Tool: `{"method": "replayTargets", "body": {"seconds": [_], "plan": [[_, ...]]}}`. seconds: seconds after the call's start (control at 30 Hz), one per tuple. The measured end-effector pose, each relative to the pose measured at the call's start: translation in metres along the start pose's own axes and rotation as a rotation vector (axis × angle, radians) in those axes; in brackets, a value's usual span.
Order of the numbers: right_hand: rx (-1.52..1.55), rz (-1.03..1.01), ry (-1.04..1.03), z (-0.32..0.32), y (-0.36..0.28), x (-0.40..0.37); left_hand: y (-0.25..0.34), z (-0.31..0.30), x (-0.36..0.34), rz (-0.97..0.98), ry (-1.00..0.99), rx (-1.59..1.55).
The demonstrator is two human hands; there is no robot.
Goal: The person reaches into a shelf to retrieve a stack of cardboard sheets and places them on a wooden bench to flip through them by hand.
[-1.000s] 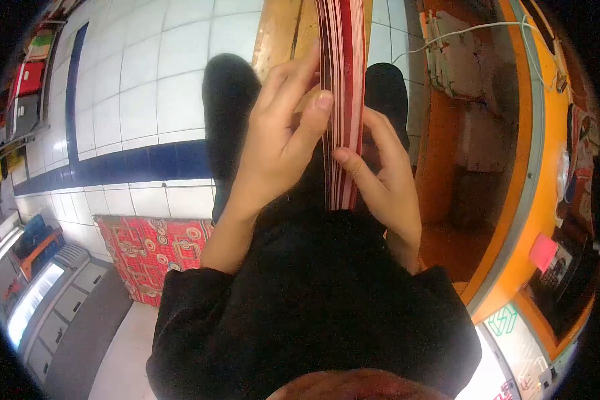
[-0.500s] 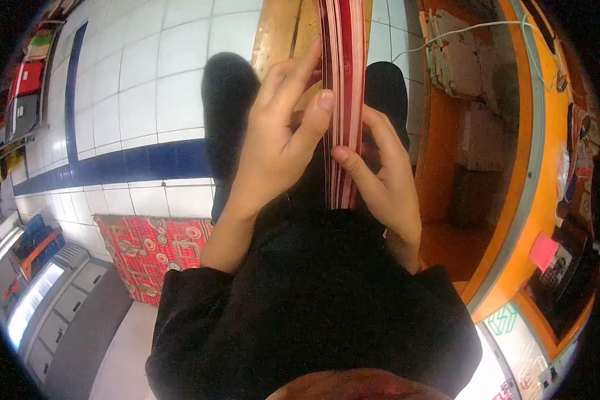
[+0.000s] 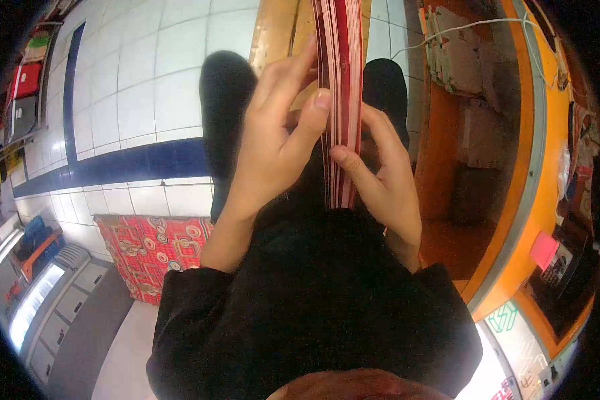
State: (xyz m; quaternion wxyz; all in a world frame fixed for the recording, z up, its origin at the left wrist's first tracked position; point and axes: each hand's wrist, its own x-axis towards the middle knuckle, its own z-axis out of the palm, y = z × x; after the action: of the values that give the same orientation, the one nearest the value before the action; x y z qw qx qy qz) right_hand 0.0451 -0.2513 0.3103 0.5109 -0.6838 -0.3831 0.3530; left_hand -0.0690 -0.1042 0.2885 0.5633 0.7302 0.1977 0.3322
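Note:
A thick stack of thin red and cream sheets (image 3: pixel 345 73) stands on edge between my hands, its long edges facing up at me. What the sheets are exactly, I cannot make out. My left hand (image 3: pixel 273 130) holds the left face, with the thumb at the upper edge and the fingers stretched along the side, partly hidden. From the right, my right hand (image 3: pixel 383 177) grips the stack, its thumb resting over the near edges and its fingers behind the right face. The near end of the stack reaches my dark shirt (image 3: pixel 313 300).
Below the stack's far end is a wooden bench (image 3: pixel 273 33). An orange-edged wooden desk or shelf (image 3: pixel 513 253) with stacked papers (image 3: pixel 457 53) inside stands on the right. A red patterned board (image 3: pixel 157 250) sits at left, on a white tiled floor (image 3: pixel 133 80). A white cable (image 3: pixel 473 27) crosses the upper right.
The far end of the stack has tipped slightly to the left, and my left hand has shifted a little left with it. Both hands keep their hold.

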Motion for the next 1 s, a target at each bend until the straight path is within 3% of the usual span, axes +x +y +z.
{"method": "replayTargets", "body": {"seconds": [0.17,0.23,0.43,0.53,0.6,0.63,0.67,0.73,0.77,1.0], "plan": [[0.031,0.033,0.007,0.003,-0.001,0.001,0.0,0.002,0.001,0.031,0.018,0.006],[-0.024,-0.095,0.104,0.008,-0.003,0.005,-0.001,0.004,0.0,0.048,0.02,0.015],[-0.017,-0.098,0.088,0.002,-0.009,0.012,0.002,0.009,0.0,0.05,0.0,0.092],[0.061,-0.021,0.073,-0.001,-0.005,0.01,0.003,0.024,-0.004,0.024,0.143,-0.09],[0.037,-0.041,0.074,-0.005,-0.002,0.01,-0.009,0.034,-0.01,0.127,0.279,-0.222],[0.011,-0.064,0.072,-0.005,-0.001,0.01,-0.013,0.033,-0.008,0.198,0.364,-0.052],[0.012,-0.064,0.073,-0.006,-0.001,0.009,-0.012,0.025,-0.009,0.198,0.362,-0.052],[0.031,-0.037,0.072,-0.006,-0.002,0.009,0.002,0.008,-0.005,0.106,0.062,0.16],[0.032,-0.037,0.07,-0.006,-0.001,0.009,0.013,0.013,-0.003,0.009,0.14,0.09],[0.062,0.017,0.053,-0.004,-0.009,0.008,0.001,0.02,-0.01,0.033,0.156,0.021]]}}
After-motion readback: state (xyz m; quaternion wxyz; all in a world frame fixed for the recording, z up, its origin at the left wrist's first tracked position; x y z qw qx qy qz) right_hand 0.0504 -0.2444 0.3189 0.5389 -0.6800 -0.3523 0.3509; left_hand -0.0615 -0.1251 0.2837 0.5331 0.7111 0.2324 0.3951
